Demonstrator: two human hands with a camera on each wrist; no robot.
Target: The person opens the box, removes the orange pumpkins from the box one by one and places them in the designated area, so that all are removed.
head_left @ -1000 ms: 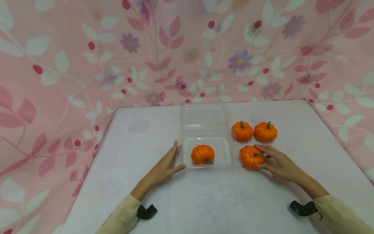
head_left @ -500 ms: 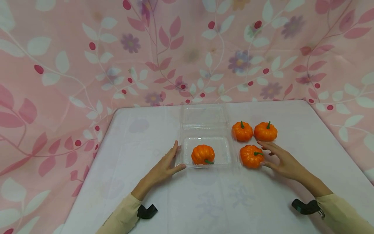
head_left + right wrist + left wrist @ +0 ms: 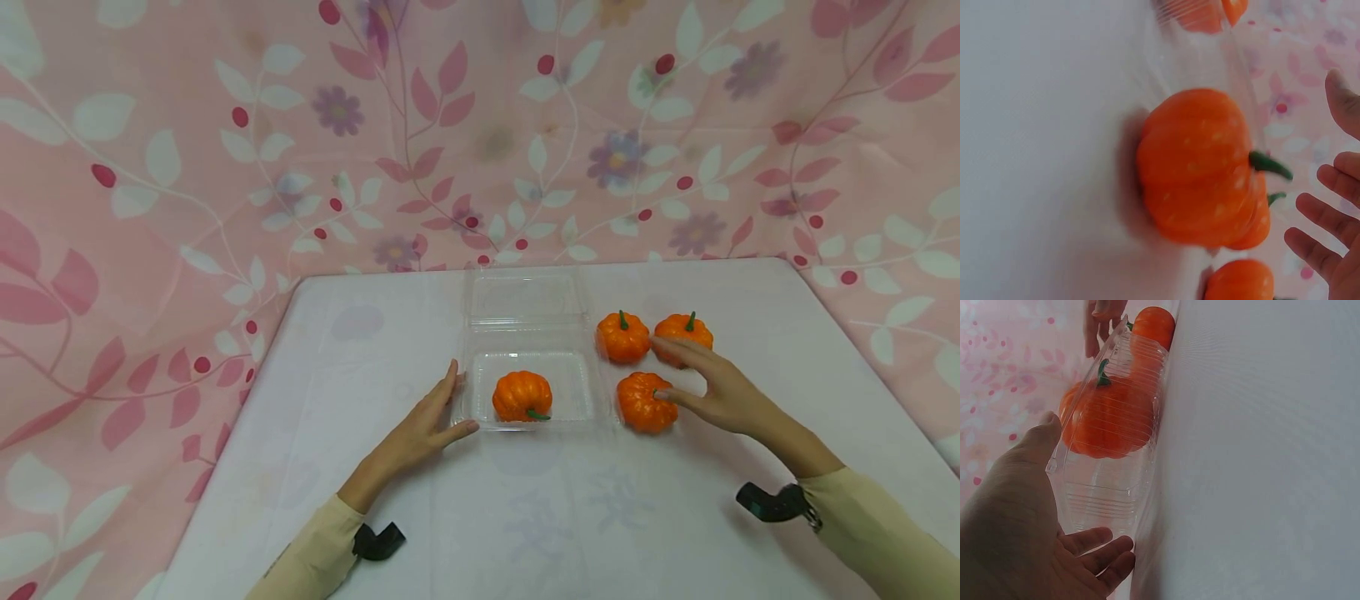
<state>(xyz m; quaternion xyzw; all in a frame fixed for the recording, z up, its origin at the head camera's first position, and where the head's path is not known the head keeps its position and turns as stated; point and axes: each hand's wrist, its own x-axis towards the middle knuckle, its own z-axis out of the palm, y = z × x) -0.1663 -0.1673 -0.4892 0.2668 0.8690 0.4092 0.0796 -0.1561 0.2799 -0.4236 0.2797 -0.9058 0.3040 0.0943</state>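
A clear plastic clamshell container (image 3: 577, 387) lies with its lid folded back, an orange toy pumpkin (image 3: 522, 396) in its base. My left hand (image 3: 422, 423) rests against the container's left side, thumb at the rim, fingers extended along the wall in the left wrist view. To the container's right sits another pumpkin (image 3: 642, 408), seen large in the right wrist view. My right hand (image 3: 723, 392) hovers over its right side, fingers spread and holding nothing. Behind are two more pumpkins, the left one (image 3: 622, 340) in full view, the right one (image 3: 686, 328) partly covered by my fingers.
The container's clear lid (image 3: 525, 296) lies flat toward the back of the white-covered table (image 3: 360, 358). A pink floral cloth (image 3: 480, 133) hangs behind the table and along its left. Dark wrist mounts (image 3: 378, 542) stick out from both sleeves.
My right hand has left the near right pumpkin and risen, its fingers now farther back, in front of the back right pumpkin. The left hand and all the pumpkins stay in place.
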